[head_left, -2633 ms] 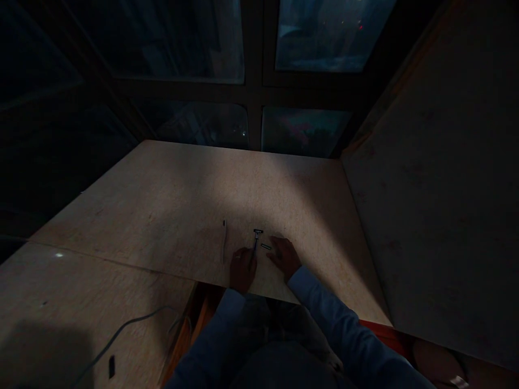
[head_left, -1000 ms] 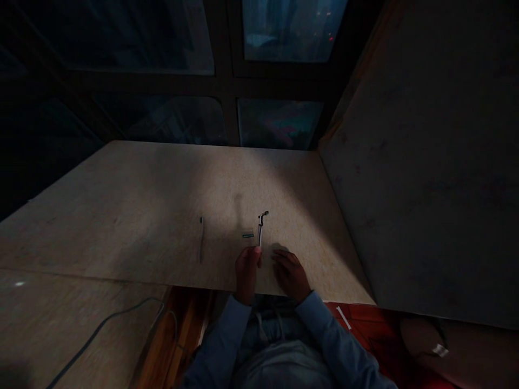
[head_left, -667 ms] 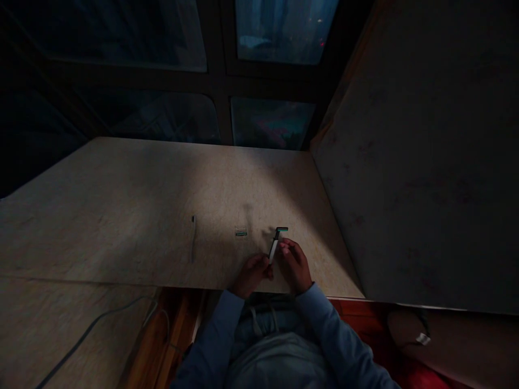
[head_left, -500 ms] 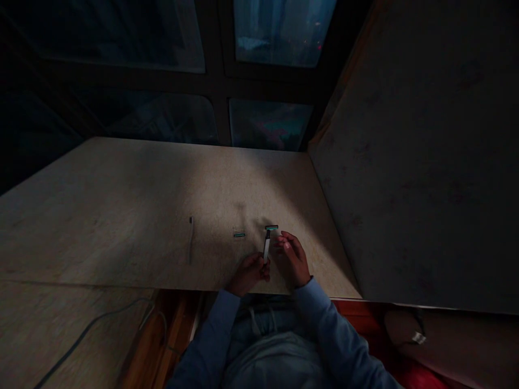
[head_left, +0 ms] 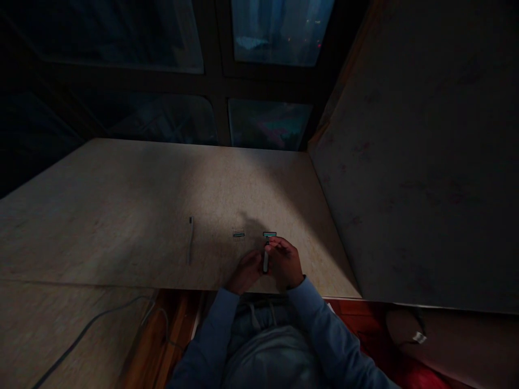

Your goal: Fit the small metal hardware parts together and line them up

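Holds a razor [head_left: 265, 262] between the left hand [head_left: 246, 271] and the right hand [head_left: 287, 260], near the front edge of the pale table [head_left: 133, 216], with the wide head on the far side and the light handle on the near side. Closes the left fingers narrowly about the lower handle, partly hidden there. Pinches with the right thumb and fingers, likewise narrow, at the neck just below the head. Cannot tell how firmly in such dim light. Casts a shadow [head_left: 252, 220] onto the tabletop just beyond the razor. Left of the razor's head, on the table and apart from both hands: a small dark cartridge [head_left: 239, 235] with a faint, clear outline around it. Farther left, well apart: a slim pale toothbrush [head_left: 190, 243], dark at the far end. At the lower left, across a second pale surface [head_left: 40, 319]: a gray cable [head_left: 96, 322], in a long curve toward brown wood [head_left: 178, 310]. Beyond the table: dark window frames [head_left: 219, 81] with bluish panes [head_left: 279, 32]. To the right: a tall upright panel [head_left: 405, 162], faintly patterned. Below the panel: a pinkish thing [head_left: 462, 346], too dim to name, with a small white tag [head_left: 419, 337]. On both arms: blue sleeves [head_left: 336, 327].
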`<state>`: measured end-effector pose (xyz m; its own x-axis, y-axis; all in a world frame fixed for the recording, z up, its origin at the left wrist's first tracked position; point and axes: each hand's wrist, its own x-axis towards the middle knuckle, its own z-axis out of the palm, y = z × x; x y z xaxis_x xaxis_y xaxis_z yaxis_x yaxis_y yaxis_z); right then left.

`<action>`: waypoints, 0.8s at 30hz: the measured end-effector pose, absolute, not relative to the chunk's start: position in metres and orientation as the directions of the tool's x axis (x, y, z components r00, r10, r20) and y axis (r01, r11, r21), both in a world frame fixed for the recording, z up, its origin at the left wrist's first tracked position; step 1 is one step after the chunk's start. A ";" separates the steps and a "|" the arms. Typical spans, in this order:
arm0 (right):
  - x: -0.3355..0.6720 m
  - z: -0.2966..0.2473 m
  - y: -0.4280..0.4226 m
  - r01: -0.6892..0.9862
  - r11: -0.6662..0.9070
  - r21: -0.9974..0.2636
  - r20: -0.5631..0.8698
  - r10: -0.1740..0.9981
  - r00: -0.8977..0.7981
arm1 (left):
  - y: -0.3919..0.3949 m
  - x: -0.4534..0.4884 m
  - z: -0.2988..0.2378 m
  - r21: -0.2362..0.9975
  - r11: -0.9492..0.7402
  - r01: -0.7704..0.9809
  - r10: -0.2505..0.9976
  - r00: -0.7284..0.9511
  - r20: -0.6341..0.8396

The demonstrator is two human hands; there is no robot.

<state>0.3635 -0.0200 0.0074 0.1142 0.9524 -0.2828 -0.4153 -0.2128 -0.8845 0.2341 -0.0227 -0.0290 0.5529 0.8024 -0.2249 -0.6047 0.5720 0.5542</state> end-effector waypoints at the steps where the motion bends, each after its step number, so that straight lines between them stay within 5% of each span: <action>1: 0.363 0.007 -0.021 -0.426 -0.241 -0.872 -0.302 0.950 0.080 | -0.023 0.235 -0.027 0.548 0.572 -0.610 0.805 0.545 -0.234; 8: 0.363 -0.002 -0.028 -0.403 -0.210 -0.891 -0.257 0.964 0.066 | -0.023 0.233 -0.026 0.532 0.598 -0.599 0.793 0.538 -0.285; 17: 0.370 0.000 -0.043 -0.518 -0.148 -0.843 -0.164 0.986 -0.015 | -0.029 0.242 -0.029 0.752 0.440 -0.490 0.886 0.371 -0.277; 22: 0.376 -0.008 -0.041 -0.466 -0.192 -0.864 -0.268 0.958 0.103 | -0.033 0.228 -0.012 0.994 0.105 -0.014 0.960 0.262 -0.097; 24: 0.378 -0.011 -0.037 -0.485 -0.207 -0.849 -0.313 0.938 0.147 | -0.028 0.200 -0.007 0.956 -0.071 0.283 0.997 0.002 0.074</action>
<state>0.3779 -0.0375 -0.0112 0.1471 0.9382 -0.3132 -0.4855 -0.2074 -0.8493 0.2004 -0.0276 -0.0073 0.0016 0.9973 0.0739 0.2831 -0.0713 0.9564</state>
